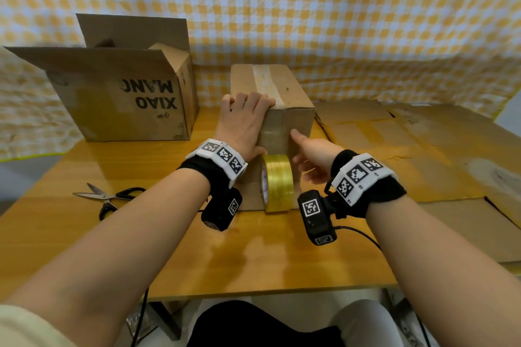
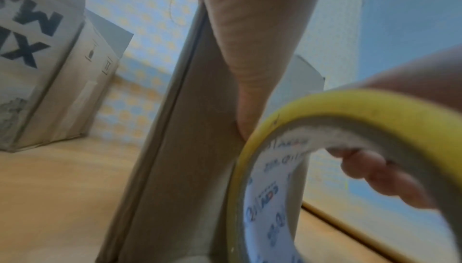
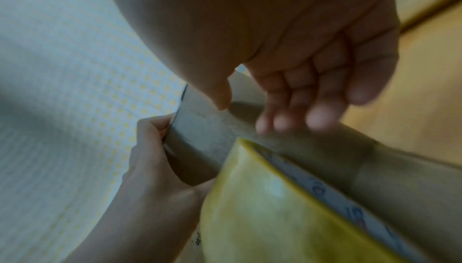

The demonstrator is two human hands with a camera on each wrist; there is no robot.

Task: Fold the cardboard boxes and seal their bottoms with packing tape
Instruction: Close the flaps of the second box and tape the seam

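A small brown cardboard box stands mid-table with a strip of clear tape along its top and glossy tape running down its near face. My left hand lies on the near left corner and grips it, fingers hooked over the top edge; the right wrist view shows those fingers wrapped round the box. My right hand presses its thumb on the near face while its other fingers hang loosely bent. A yellow tape roll stands on edge against the box's foot, close up in the left wrist view.
A large open box printed XIAO MANG stands at the back left. Black-handled scissors lie on the wooden table to the left. Flattened cardboard sheets cover the table's right side. A yellow checked cloth hangs behind.
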